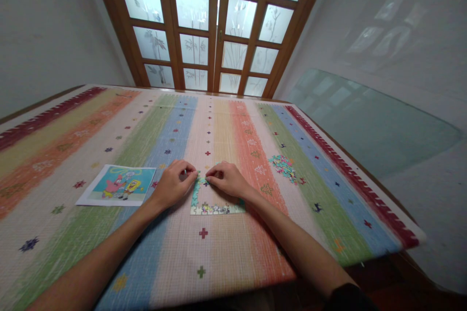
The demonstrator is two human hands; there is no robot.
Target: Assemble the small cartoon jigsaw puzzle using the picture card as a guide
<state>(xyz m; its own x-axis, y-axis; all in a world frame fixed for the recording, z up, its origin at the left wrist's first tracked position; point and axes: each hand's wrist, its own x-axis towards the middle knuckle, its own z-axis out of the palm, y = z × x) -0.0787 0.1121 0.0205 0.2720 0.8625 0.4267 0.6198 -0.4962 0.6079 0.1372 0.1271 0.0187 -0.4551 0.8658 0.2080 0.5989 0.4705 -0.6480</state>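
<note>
A partly joined jigsaw frame point(215, 208) lies on the striped tablecloth point(226, 257), forming an L of a left edge and a bottom edge. My left hand point(174, 183) rests at the top of the left edge, fingers pinched together on a small piece I can barely see. Facing it, my right hand point(228, 178) has its fingertips curled and pressed down on the pieces at the same top corner. The two hands nearly touch. What lies under the fingertips is hidden.
A cartoon reference picture point(118, 185) lies flat to the left of my left hand. A heap of loose puzzle pieces point(284, 165) sits to the right. Wooden glazed doors point(215, 24) stand beyond the table's far edge. A glass pane point(368, 121) leans against the right wall.
</note>
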